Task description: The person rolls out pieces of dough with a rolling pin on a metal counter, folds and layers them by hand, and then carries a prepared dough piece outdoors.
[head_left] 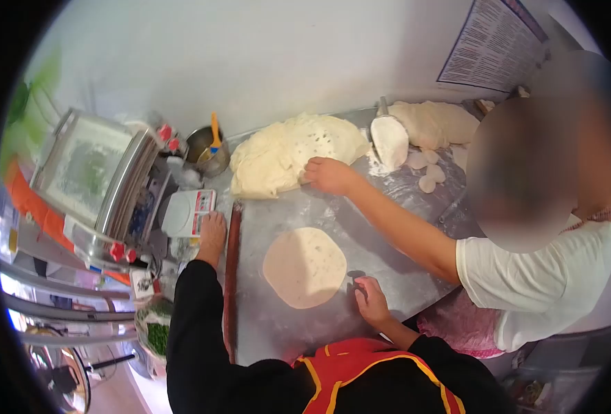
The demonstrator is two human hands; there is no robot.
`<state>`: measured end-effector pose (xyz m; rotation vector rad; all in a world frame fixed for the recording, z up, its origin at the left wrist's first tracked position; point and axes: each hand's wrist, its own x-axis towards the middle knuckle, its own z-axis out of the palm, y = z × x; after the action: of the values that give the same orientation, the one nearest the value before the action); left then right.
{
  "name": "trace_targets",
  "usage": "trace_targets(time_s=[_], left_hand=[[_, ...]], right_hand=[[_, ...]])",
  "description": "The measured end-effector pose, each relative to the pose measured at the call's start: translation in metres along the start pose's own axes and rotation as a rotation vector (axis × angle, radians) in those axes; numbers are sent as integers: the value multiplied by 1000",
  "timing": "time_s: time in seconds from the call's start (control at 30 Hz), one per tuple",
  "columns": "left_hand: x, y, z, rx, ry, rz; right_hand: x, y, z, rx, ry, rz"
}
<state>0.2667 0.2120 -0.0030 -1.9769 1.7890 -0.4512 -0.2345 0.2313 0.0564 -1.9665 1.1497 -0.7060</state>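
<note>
My left hand (213,233) reaches to the small white kitchen scale (179,212), fingers stretched to its red-and-white button panel. My right hand (371,301) rests by the metal worktop's near side, fingers loosely apart with nothing in them. Just left of it lies a flat round sheet of dough (304,268), partly in shadow. Between my left forearm and the dough sheet runs a long reddish-brown wooden rod (233,276). At the back sits a big mound of dough (298,153), touched at its front edge by a co-worker's hand (329,176).
A co-worker in a white shirt (540,276) leans in from the right. Behind are a metal pot (207,153) with an orange-handled brush, a floury scoop (389,141), more dough (435,124) and several small dough pieces (427,171). A roller machine (105,179) stands left.
</note>
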Motion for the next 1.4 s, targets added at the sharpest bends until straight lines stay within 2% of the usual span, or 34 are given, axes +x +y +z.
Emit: trace_targets(time_s=[0.17, 0.27, 0.33, 0.43, 0.5, 0.53, 0.6, 0.67, 0.7, 0.73, 0.8, 0.87, 0.97, 1.07, 1.17, 1.27, 1.4], left_hand=[[13, 6, -24, 245, -311, 95], [42, -8, -18, -77, -750, -33], [29, -3, 32, -161, -588, -284], [17, -1, 2, -259, -482, -466], [5, -5, 4, -106, -463, -283], [8, -7, 6, -199, -484, -342], [14, -15, 7, -238, -393, -396], [3, -14, 30, -145, -145, -415], [9, -22, 8, -252, -220, -523], [20, -33, 9, -376, -380, -544], [26, -42, -9, -463, -474, -578], [35, -42, 8, -484, -533, -708], [33, -7, 34, -212, -277, -1003], [28, -15, 38, -394, -248, -977], [21, -28, -5, -551, -368, -839], [19, -20, 2, -537, -190, -870], [9, -24, 6, -409, -6, -794]], right_hand=[[1, 1, 3, -40, 19, -13], [-1, 1, 3, 14, 33, 19], [-3, 4, 3, 9, 46, 22], [-3, 13, 4, -40, 51, 11], [-8, 16, 8, -49, 52, 20], [-9, 16, 8, -42, 52, 26], [-3, 17, 7, -13, 41, 33], [-2, 20, 6, 4, 25, 42], [-2, 15, 7, 37, 22, 59], [-1, 11, 8, 69, 19, 76], [-1, 14, 9, 53, -6, 61], [-2, 19, 10, 75, -12, 53], [1, 18, 14, 85, -2, 61], [4, 18, 15, 78, -15, 63], [8, 15, 15, 74, -42, 36], [11, 12, 13, 75, -77, 30], [10, 14, 12, 49, -70, 7]])
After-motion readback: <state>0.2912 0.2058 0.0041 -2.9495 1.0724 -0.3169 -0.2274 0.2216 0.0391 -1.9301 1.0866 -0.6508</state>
